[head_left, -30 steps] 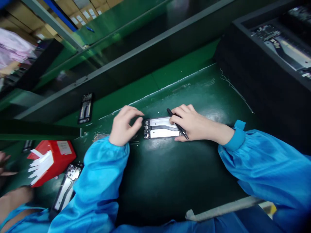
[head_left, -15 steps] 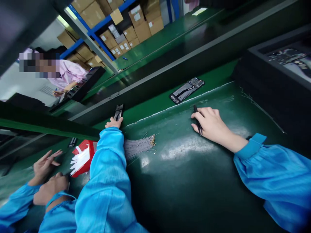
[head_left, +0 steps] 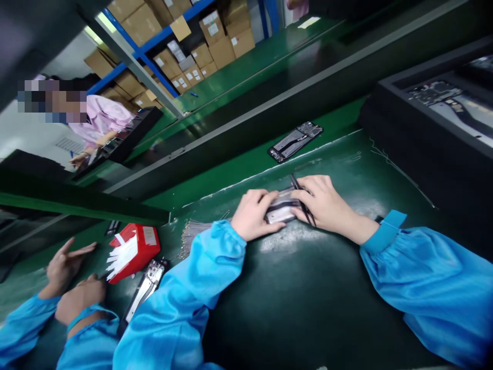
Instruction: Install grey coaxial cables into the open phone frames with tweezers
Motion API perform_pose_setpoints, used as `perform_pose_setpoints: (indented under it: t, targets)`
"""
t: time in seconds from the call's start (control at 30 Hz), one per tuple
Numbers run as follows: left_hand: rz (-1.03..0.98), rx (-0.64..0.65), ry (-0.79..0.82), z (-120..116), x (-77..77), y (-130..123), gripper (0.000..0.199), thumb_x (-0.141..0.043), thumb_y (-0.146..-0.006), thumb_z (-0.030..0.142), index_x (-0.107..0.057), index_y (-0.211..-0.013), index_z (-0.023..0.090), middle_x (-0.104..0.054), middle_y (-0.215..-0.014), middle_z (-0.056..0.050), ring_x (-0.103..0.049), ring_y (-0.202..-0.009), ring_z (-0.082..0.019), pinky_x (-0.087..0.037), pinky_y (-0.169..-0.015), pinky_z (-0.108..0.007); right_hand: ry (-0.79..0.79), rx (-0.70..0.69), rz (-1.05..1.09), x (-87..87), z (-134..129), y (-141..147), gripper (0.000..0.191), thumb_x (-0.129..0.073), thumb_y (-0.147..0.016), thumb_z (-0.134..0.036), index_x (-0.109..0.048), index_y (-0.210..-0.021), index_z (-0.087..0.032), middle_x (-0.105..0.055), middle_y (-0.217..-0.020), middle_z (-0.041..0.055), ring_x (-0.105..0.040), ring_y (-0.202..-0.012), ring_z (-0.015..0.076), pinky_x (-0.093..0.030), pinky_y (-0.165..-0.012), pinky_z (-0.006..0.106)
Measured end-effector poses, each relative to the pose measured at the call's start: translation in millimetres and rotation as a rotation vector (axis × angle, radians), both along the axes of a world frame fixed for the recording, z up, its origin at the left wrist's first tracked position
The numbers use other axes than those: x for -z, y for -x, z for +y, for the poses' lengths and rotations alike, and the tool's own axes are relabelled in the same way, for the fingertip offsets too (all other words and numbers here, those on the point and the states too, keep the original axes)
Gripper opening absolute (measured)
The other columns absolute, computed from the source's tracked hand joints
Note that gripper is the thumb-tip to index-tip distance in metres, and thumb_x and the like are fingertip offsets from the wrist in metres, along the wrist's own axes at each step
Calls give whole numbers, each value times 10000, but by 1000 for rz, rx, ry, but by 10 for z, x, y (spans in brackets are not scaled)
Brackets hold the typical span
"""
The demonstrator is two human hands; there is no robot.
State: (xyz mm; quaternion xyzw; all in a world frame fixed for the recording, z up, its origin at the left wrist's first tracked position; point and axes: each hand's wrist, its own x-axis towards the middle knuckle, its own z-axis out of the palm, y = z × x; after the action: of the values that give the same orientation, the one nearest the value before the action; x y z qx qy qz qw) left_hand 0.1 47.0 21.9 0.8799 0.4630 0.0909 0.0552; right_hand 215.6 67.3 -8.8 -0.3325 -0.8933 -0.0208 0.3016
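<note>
In front of me, my left hand (head_left: 254, 213) grips the left end of an opened phone (head_left: 283, 211), its fingers curled over the edge. A pair of black tweezers (head_left: 295, 183) lies within the closed fingers of my right hand (head_left: 323, 205), which also touches the phone's right end. Part of the phone is covered by my fingers. To the left, partly behind my left sleeve, a bundle of thin grey cables (head_left: 192, 234) rests on the green bench. Beyond my hands lies a second opened phone (head_left: 296, 142).
A red box (head_left: 151, 249) with white strips stands at left, beside another opened phone (head_left: 148, 282) and a co-worker's hands (head_left: 79, 295). At right is a black tray (head_left: 389, 110) holding phone parts. Across the line, a person (head_left: 106, 115) works before shelved cartons.
My left hand has brought a phone from the far left bench edge to my right hand. My right hand, still with the tweezers, now touches that phone.
</note>
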Motion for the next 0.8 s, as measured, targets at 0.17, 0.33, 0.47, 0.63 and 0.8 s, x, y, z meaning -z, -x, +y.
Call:
perform_pose_setpoints:
  t: [0.17,0.33,0.47,0.63,0.8]
  targets:
    - [-1,121,92,-247,-70,88,552,-530,-755,553,-473,-1152,173,-475,-1160,-122,-424,-1065,-255,-382,-905,-404,34,-127,-151,-27,-94,83,316,-505,-785,-374,-568,-1005,-157,-514,-1089,153,-430,-1037,296,-332,-851,428]
    - [186,99,189,-451,-398,562,175,-473,-833,276,-533,-951,161,-539,-947,-78,-489,-865,-188,-432,-771,-325,105,-213,-216,-38,-108,154,467,-512,-748,-519,-549,-1036,-153,-523,-1101,154,-441,-1044,302,-324,-863,436]
    - [374,106,89,-623,-386,674,137,-415,-829,194,-544,-802,159,-524,-798,-56,-466,-739,-170,-413,-673,-300,110,-218,-244,-34,-106,163,491,-496,-741,-564,-546,-1019,-162,-533,-1084,151,-456,-1012,309,-332,-822,438]
    - [504,157,-68,-655,-228,648,172,-398,-821,151,-524,-703,159,-509,-714,-45,-440,-680,-174,-369,-616,-303,101,-193,-250,-24,-111,176,479,-488,-748,-560,-543,-1008,-162,-528,-1096,149,-448,-1008,305,-311,-821,426]
    - [365,130,-64,-553,-181,491,156,-399,-829,175,-535,-754,162,-536,-761,-46,-447,-713,-169,-368,-646,-297,107,-136,-269,-60,-142,187,479,-506,-732,-560,-551,-989,-159,-535,-1046,153,-440,-982,305,-298,-789,411]
